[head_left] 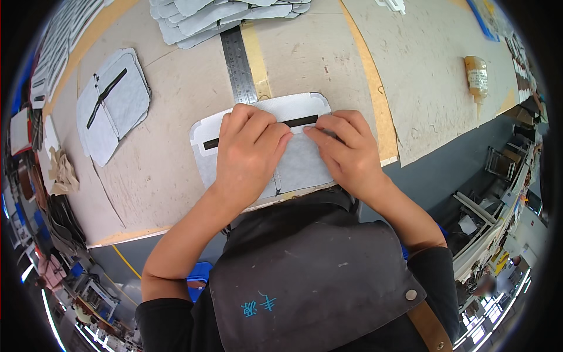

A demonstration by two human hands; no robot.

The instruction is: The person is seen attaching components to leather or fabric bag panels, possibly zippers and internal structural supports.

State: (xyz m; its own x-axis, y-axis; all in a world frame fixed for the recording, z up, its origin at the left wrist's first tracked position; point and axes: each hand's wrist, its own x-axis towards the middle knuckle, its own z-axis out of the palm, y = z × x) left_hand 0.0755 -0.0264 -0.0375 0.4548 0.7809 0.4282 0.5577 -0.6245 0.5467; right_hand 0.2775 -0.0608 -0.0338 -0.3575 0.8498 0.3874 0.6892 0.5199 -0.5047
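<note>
In front of me at the table's near edge lies a pale grey panel (302, 167) with rounded corners. Along its far side runs a white backing piece (287, 105) with a long narrow slot framing a black strip (302, 121). My left hand (246, 149) is closed over the slot's middle, fingers curled onto the white piece and thumb beside the index finger. My right hand (350, 146) pinches at the slot's right end, thumb below the strip and fingers above. The fingers hide part of the strip. Both hands press on the panel.
A steel ruler (237, 64) lies beyond the panel, beside yellow tape (256, 61). Stacked grey panels (223, 17) are at the far side, and more panels (114, 105) with a black strip lie left. A glue bottle (477, 76) rests far right; crumpled brown paper (63, 171) is left.
</note>
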